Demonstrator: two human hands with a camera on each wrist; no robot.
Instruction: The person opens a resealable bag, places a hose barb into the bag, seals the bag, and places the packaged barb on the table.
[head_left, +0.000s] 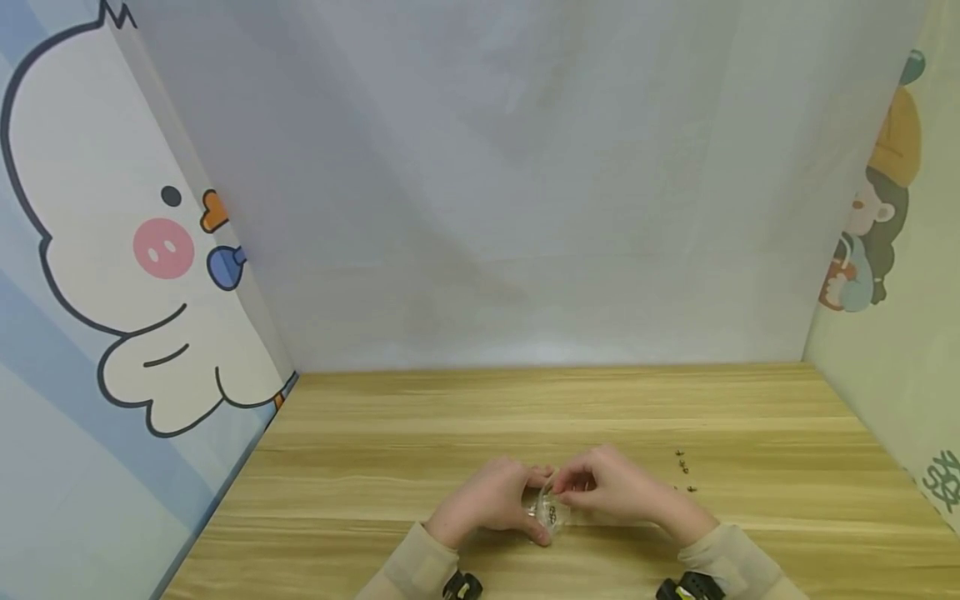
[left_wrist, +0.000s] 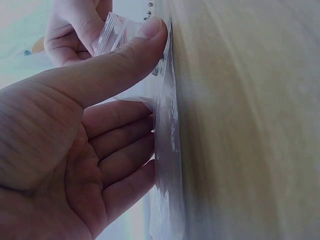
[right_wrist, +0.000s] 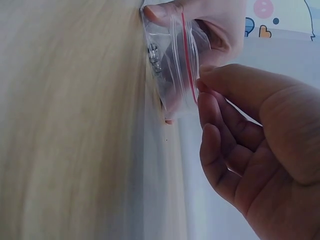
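A clear zip-lock bag [head_left: 553,513] with small metal pieces [right_wrist: 154,56] inside stands on edge between the two hands, low over the wooden table. My left hand [head_left: 498,493] holds the bag from the left, its thumb [left_wrist: 131,56] pressed on it and the other fingers around the far side. More clear plastic [left_wrist: 168,145] lies along the tabletop under those fingertips. At the mouth, beside the red zip line [right_wrist: 188,52], my right hand [head_left: 617,490] pinches the edge of the bag between thumb and forefinger, its other fingers loosely bent.
Several tiny dark metal pieces [head_left: 682,465] lie scattered on the wooden table [head_left: 360,467] to the right of the hands. A pale grey curtain [head_left: 480,208] rises behind the table, and printed cartoon panels [head_left: 90,208] stand on both sides.
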